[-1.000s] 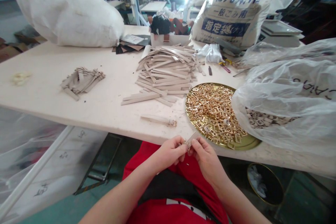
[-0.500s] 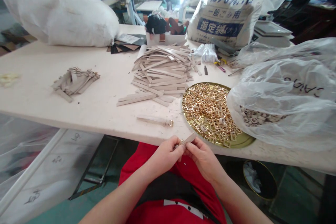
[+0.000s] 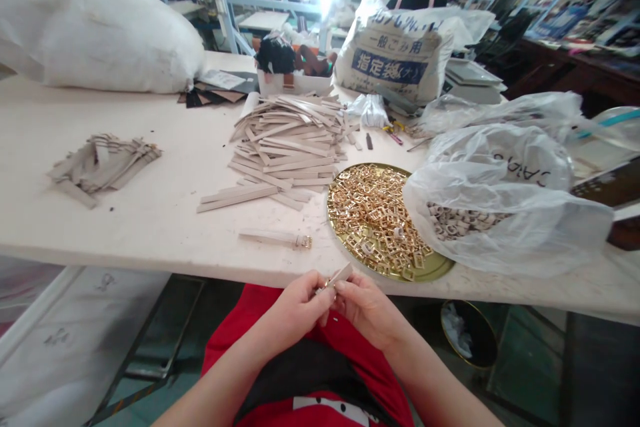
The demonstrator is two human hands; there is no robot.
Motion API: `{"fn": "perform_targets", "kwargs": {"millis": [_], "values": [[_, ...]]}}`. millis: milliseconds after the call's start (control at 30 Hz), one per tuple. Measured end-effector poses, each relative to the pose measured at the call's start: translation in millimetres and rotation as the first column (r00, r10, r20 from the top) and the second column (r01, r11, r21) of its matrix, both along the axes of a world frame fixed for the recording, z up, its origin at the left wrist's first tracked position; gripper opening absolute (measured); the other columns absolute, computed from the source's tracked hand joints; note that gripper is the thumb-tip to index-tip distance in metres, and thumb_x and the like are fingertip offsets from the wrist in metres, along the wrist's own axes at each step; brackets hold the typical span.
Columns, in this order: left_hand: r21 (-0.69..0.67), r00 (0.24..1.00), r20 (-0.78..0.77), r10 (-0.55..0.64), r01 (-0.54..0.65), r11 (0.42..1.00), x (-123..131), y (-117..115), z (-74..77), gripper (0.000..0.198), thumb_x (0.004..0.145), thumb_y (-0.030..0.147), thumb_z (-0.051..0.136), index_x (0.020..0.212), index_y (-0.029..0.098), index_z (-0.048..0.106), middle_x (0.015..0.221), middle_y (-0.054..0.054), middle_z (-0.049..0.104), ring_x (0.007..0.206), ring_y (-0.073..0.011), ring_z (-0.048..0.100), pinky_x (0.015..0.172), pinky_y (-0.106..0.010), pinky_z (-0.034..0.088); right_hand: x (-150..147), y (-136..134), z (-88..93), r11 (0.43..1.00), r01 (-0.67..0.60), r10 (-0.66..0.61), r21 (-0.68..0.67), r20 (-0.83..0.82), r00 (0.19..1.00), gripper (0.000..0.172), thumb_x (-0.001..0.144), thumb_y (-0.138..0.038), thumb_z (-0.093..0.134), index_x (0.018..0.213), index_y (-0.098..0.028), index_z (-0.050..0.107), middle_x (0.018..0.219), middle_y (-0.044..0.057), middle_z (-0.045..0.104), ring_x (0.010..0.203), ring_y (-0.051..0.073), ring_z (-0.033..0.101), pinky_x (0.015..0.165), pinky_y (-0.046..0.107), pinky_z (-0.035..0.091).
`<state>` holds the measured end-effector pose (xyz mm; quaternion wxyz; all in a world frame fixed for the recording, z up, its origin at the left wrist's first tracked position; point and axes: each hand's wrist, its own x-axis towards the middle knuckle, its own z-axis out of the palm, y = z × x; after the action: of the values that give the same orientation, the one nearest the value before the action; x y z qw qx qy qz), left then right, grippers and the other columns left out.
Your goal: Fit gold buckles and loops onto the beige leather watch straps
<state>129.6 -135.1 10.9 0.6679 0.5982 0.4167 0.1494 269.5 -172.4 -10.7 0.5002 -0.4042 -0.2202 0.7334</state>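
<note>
Left hand [image 3: 301,301]: lower centre of frame, fingers curled nearly closed, thumb pressing on a beige strip [image 3: 343,274]; pinched small, probably for fine control.
Right hand [image 3: 369,303]: just beside the left, thumb and fingers pinching the same strip; seems to steady it against my left.
Strip in hand: lower centre, in front of the worktop [image 3: 170,230] edge, free end tilted to upper right; gold glint at my left fingertips, exact fit hidden.
Buckled strap [image 3: 273,238]: flat, alone, just above my hands in frame, gold end to the right; perhaps set apart from the loose ones.
Strip pile [image 3: 300,150]: centre, heaped, likely for quick picking.
Gold buckles [image 3: 373,210]: right of centre, spread on a round tray [image 3: 443,272], which presumably keeps them together.
Clear bag [image 3: 545,230]: right, mouth toward the tray, small beige loops [image 3: 463,220] inside.
Strap bundle [image 3: 107,163]: left, away from the pile.
</note>
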Motion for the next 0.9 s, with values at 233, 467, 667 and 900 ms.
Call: {"fn": "perform_targets", "kwargs": {"millis": [233,467,667,900], "values": [[0.280,0.970,-0.231,0.071,-0.004,0.960,5.2,-3.1,-3.9,0.023,0.083,0.036,0.039,0.068,0.019,0.042,0.059,0.003,0.049,0.056,-0.0115,0.045,0.052,-0.022,0.031,0.3,-3.3,2.4,0.916,0.019,-0.353,0.401,0.780,0.516,0.009,0.073,-0.022,0.058,0.065,-0.020,0.054,0.065,-0.001,0.054,0.065,0.015,0.049,0.063,0.027,0.038],[0.214,0.985,-0.171,0.000,0.037,0.976,-0.5,4.2,-10.1,0.026,0.081,0.040,0.045,0.067,0.019,0.042,0.051,0.005,0.047,0.049,-0.0096,0.042,0.049,-0.020,0.030,7.8,-1.8,2.2,0.971,-0.034,-0.153,0.236,0.726,0.670,0.011,0.076,-0.028,0.055,0.070,-0.018,0.053,0.063,-0.002,0.055,0.060,0.014,0.050,0.059,0.025,0.041],[0.077,0.995,-0.097,0.006,0.001,0.997,2.9,8.5,-20.1,0.033,0.075,0.048,0.051,0.064,0.019,0.041,0.044,0.007,0.045,0.041,-0.0083,0.040,0.043,-0.019,0.030,10.9,-11.0,8.1,0.933,-0.142,-0.148,0.331,0.712,0.687,0.018,0.085,-0.029,0.046,0.077,-0.018,0.059,0.073,0.001,0.059,0.070,0.015,0.053,0.067,0.027,0.041],[0.196,0.996,-0.093,0.004,0.014,0.980,10.5,11.2,-15.5,0.026,0.078,0.036,0.050,0.096,0.018,0.053,0.063,0.003,0.057,0.051,-0.0105,0.049,0.052,-0.021,0.036,42.2,1.0,15.8,0.887,-0.307,-0.145,0.346,0.839,0.524,0.019,0.084,-0.028,0.047,0.093,-0.022,0.063,0.087,0.004,0.063,0.081,0.019,0.056,0.073,0.029,0.042]]}}
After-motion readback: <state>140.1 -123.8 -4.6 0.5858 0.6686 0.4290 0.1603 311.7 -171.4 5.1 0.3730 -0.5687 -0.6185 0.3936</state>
